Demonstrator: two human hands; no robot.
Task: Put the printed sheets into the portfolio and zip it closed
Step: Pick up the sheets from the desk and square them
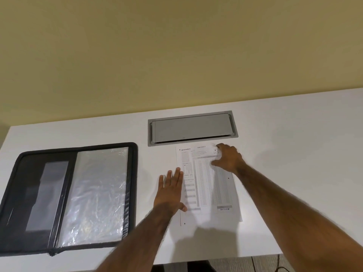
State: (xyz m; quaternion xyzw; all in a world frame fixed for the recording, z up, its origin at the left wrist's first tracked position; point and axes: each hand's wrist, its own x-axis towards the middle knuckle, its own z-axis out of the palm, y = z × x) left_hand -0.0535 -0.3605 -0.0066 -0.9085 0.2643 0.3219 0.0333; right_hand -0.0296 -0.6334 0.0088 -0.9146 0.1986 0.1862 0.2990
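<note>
Hidden: print on the sheets [206, 181] is blurred; portfolio's [29, 160] left edge is cut off.
Left hand [170, 191]: flat, fingers spread, on sheets' left edge.
Right hand [227, 158]: fingers curled on sheets' top right corner; grasp unclear.
Portfolio: open on desk [294, 134], left of sheets.

I see the printed sheets [208, 181] lying flat in a stack on the white desk, dense form tables facing up, the black zip portfolio [68, 197] well apart to their left, lying fully open, clear plastic sleeve on its right half, dark pocket on its left
</note>
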